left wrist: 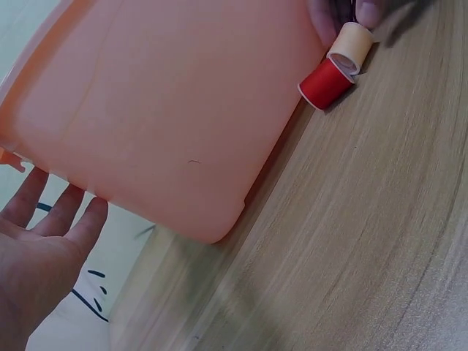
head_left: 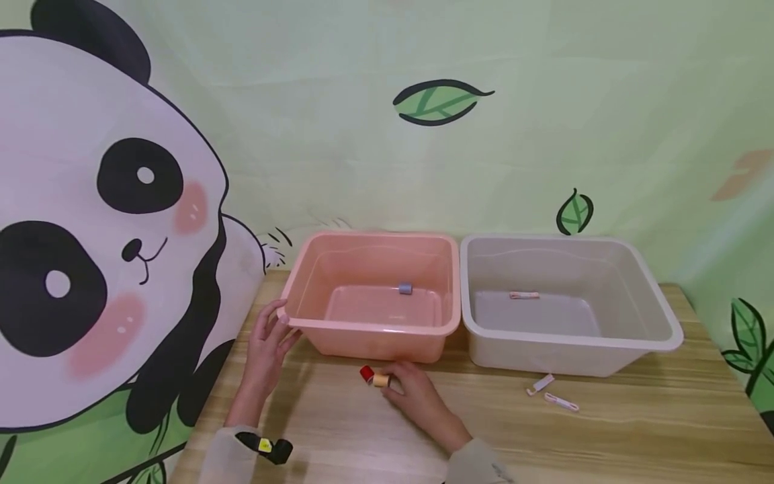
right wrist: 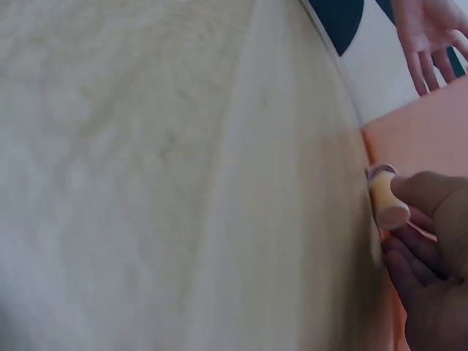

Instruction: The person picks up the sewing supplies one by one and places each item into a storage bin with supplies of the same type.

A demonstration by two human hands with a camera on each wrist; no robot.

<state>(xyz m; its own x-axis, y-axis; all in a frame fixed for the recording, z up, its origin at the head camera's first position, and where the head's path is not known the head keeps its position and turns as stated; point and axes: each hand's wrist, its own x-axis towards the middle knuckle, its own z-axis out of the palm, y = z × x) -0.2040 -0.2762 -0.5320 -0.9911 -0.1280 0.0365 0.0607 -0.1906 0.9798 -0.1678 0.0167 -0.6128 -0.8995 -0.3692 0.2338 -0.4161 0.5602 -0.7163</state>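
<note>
Orange spool (head_left: 381, 381) sits at the lower centre of the head view, on the table (head_left: 338, 437) in front of the pink tub (head_left: 375, 344), touching the red spool (head_left: 366, 374) on its left. The right hand (head_left: 423, 405) pinches it between thumb and fingers. Left of centre, the left hand (head_left: 264, 353) touches the tub's corner with loosely spread fingers. A blue spool (head_left: 405, 289) lies inside the tub.

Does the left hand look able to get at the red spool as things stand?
Probably yes: a strip of tabletop before the pink tub leaves the left hand a free way to the red spool.
</note>
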